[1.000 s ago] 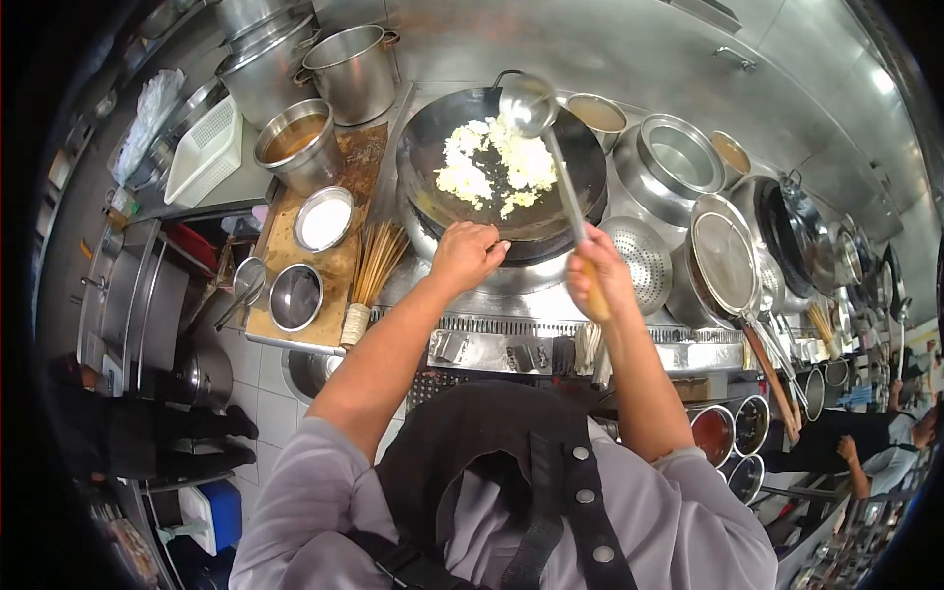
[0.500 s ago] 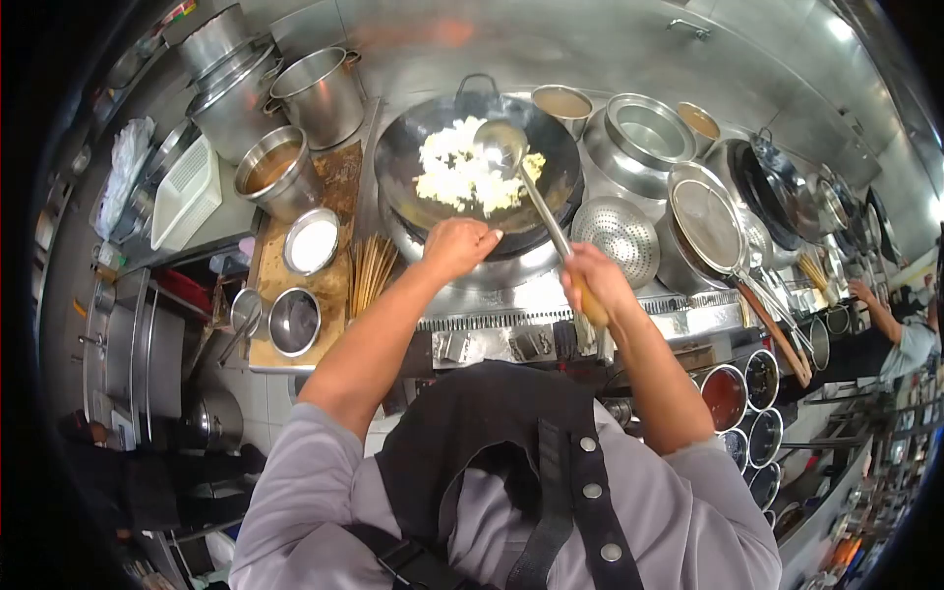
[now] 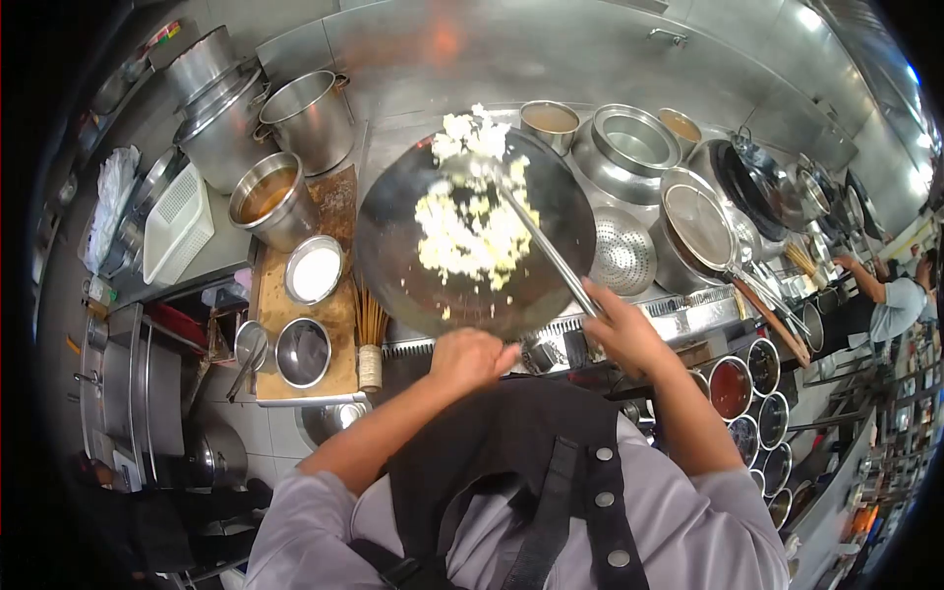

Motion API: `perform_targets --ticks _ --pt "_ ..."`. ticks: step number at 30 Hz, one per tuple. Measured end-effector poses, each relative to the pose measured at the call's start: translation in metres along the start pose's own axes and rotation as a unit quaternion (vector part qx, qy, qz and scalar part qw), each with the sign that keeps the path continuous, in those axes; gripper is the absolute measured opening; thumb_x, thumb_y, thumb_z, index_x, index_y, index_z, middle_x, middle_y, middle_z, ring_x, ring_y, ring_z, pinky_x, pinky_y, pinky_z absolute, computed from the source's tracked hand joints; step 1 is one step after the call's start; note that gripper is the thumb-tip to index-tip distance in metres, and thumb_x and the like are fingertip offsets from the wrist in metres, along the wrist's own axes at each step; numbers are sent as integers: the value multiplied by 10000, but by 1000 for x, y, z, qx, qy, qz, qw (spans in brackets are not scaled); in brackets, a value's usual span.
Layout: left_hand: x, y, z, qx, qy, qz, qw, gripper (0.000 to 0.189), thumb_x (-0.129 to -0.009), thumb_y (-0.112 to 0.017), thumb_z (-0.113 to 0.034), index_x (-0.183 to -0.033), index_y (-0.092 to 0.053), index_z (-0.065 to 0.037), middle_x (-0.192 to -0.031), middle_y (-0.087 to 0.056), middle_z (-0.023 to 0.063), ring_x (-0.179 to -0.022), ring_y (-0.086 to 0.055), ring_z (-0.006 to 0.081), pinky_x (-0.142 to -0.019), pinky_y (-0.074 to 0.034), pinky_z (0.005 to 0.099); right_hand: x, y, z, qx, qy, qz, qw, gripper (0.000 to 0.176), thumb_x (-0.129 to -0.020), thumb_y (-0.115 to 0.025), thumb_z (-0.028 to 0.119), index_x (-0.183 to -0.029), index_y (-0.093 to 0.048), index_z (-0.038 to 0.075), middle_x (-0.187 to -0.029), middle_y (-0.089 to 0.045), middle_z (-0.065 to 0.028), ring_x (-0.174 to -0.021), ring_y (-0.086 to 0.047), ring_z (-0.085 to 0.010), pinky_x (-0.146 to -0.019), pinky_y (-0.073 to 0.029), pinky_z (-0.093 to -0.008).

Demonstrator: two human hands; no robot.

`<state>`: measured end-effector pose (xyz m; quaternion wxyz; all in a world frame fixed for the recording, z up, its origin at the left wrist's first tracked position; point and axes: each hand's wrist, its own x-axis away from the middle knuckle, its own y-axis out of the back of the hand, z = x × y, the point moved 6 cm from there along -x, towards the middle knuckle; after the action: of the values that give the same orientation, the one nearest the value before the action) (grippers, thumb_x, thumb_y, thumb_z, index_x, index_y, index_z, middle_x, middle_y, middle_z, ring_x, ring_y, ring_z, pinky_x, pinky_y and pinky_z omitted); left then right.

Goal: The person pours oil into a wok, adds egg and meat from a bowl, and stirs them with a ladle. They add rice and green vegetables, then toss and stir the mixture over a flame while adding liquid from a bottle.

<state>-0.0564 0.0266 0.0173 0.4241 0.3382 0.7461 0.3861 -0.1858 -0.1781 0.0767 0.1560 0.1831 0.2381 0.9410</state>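
Note:
My left hand [image 3: 470,360] is closed at the near edge of a large dark wok [image 3: 385,251], gripping it there; the exact spot it holds is hidden under the fingers. The wok is tilted up off the stove toward me. White and pale yellow crumbled food [image 3: 470,236], perhaps egg or rice, lies in its middle, and some flies up near the far rim. In my right hand [image 3: 625,332] is the long handle of a metal ladle [image 3: 547,246]. Its bowl end, smeared by motion, is among the food.
Left of the wok, a wooden board [image 3: 334,211] bears a bowl of white powder [image 3: 315,270], an empty metal bowl [image 3: 304,352] and a bamboo brush [image 3: 370,334]. A perforated skimmer [image 3: 622,251] and a mesh strainer [image 3: 699,224] lie to the right. Another person [image 3: 895,300] stands far right.
My left hand has pulled the wok toward me and tipped it up. Food has been tossed toward the far rim. My right hand and the ladle have come lower and nearer to me.

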Motion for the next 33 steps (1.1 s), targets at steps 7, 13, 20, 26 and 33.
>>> perform_targets --ticks 7,13,20,26,33 --pt "-79 2 44 -13 1 -61 998 503 -940 -565 -454 -617 -646 -77 -637 -630 140 -621 -639 352 -589 -511 496 75 40 5 48 -90 50 994 578 -929 -644 92 -1487 -499 123 -667 -574 -35 -524 -525 -104 -495 -450 -290" --pt "3 -17 8 -42 10 -15 999 469 -891 -652 -423 -566 -593 -89 -618 -607 122 -601 -617 330 -566 -490 487 -16 -7 -29 140 134 -78 978 578 -942 -656 145 -1492 -476 127 -652 -559 -68 -560 -549 -146 -524 -452 -331" --pt "-76 17 26 -24 7 -94 995 435 -901 -607 -397 -622 -642 -65 -661 -641 130 -652 -635 347 -606 -513 492 92 44 -13 -11 -92 59 994 577 -914 -670 82 -1473 -528 99 -691 -568 -6 -529 -518 -82 -511 -440 -268" --pt "-18 -32 17 -75 46 -23 996 478 -914 -576 -434 -613 -649 -70 -668 -651 132 -663 -645 353 -626 -518 503 -20 -2 -43 105 87 -46 990 614 -914 -683 114 -1497 -494 148 -669 -578 -54 -548 -525 -129 -554 -480 -324" --pt "-66 30 14 -37 18 -57 998 443 -899 -618 -401 -606 -619 -69 -628 -613 137 -626 -630 356 -588 -503 492 92 48 -17 82 -11 46 995 573 -901 -684 89 -1457 -546 121 -677 -602 -41 -524 -528 -123 -548 -477 -300"
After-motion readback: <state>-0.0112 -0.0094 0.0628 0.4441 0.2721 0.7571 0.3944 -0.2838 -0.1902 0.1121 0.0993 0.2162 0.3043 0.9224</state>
